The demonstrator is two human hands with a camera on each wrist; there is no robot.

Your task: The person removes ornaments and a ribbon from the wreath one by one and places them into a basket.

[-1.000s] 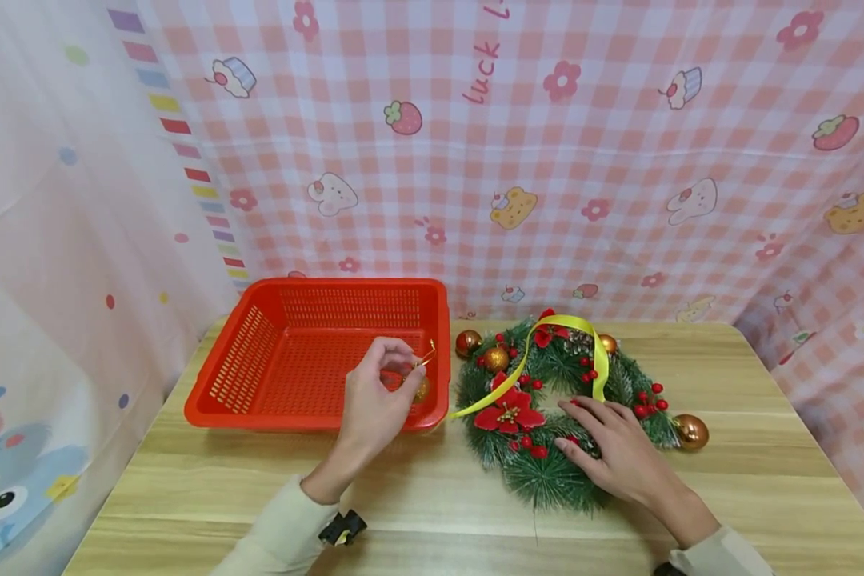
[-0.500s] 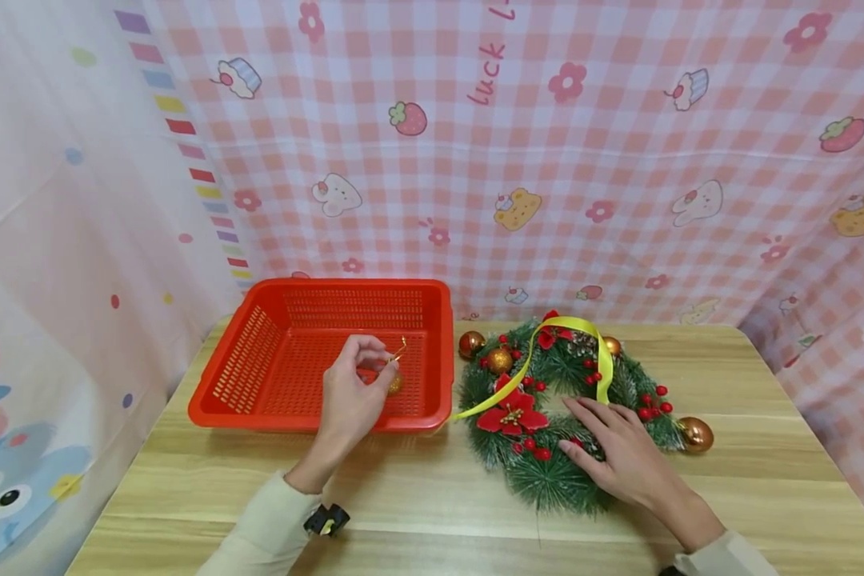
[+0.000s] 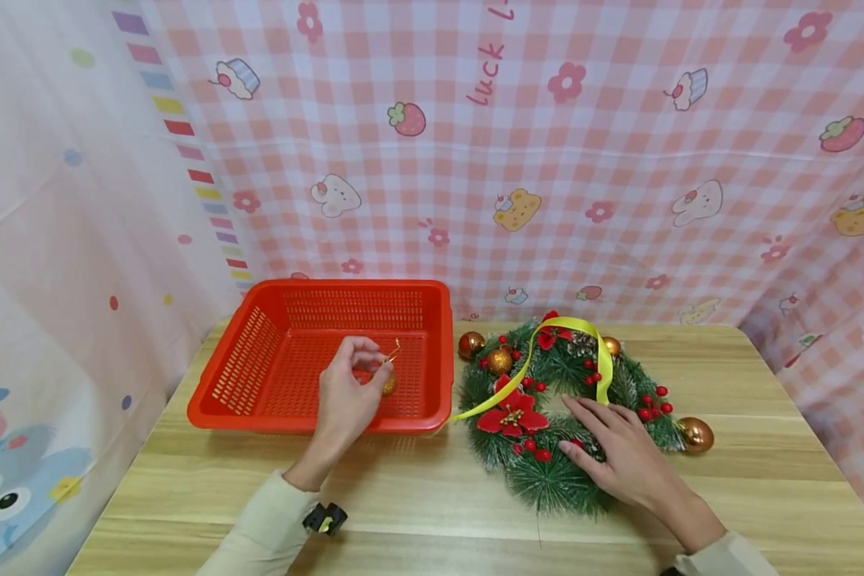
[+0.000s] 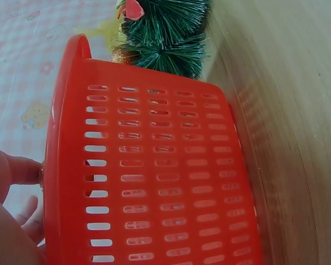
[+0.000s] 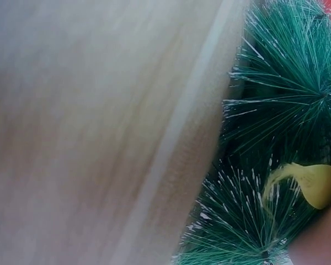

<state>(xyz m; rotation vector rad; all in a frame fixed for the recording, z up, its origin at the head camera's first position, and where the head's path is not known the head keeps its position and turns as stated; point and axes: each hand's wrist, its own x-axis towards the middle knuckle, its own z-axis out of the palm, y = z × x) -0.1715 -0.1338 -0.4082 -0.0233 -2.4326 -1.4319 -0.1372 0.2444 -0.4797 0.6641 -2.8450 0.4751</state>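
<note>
My left hand (image 3: 346, 392) pinches a small gold bauble (image 3: 389, 384) by its gold string, holding it over the inside of the red plastic basket (image 3: 259, 352). In the left wrist view the basket's slotted wall (image 4: 154, 176) fills the frame and my fingers (image 4: 11, 171) show at its left edge. My right hand (image 3: 619, 448) lies flat with straight fingers on the lower right of a green pine wreath (image 3: 547, 480) with red berries, a red poinsettia (image 3: 511, 416), gold baubles and a yellow ribbon (image 3: 526, 360). The right wrist view shows pine needles (image 5: 281, 110) and a ribbon end (image 5: 309, 176).
Everything rests on a light wooden table (image 3: 432, 512). A pink checked cloth (image 3: 547, 160) hangs behind and to the sides. One gold bauble (image 3: 694, 433) sticks out at the wreath's right edge, another (image 3: 468, 344) at its upper left beside the basket.
My left hand has carried the gold bauble leftward and a little farther into the basket. The right hand stays on the wreath.
</note>
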